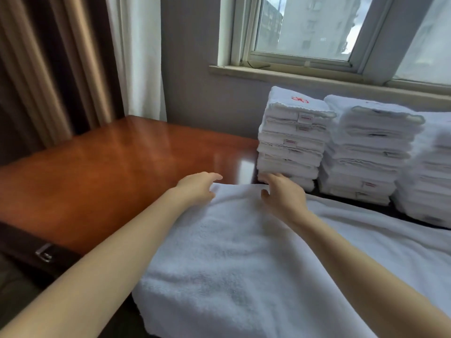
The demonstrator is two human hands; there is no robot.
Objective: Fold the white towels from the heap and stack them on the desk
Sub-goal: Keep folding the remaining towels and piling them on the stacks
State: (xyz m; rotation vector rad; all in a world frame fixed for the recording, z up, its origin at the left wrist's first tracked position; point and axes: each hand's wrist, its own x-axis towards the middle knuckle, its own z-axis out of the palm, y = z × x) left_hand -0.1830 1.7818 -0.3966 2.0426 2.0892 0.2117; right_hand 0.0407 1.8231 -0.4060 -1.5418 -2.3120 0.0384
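The fingers [214, 178] of the left hand [196, 189] lie loosely spread over the far left corner of the towel [231, 252]. Those of the right hand [284, 195] are spread on the same far edge, at the towel's 12 o'clock. No pinch shows on either hand. The towel lies flat on the tabletop [109, 162], its near edge hanging toward 6 o'clock. It looks thick, soft and limp, light enough for two hands, and not slippery. It would likely sag if lifted by the middle, so the two far corners are the places to take hold. Stacks of folded towels [290, 140] stand at 1 o'clock, just beside the right hand. Bare wood lies at 10 o'clock.
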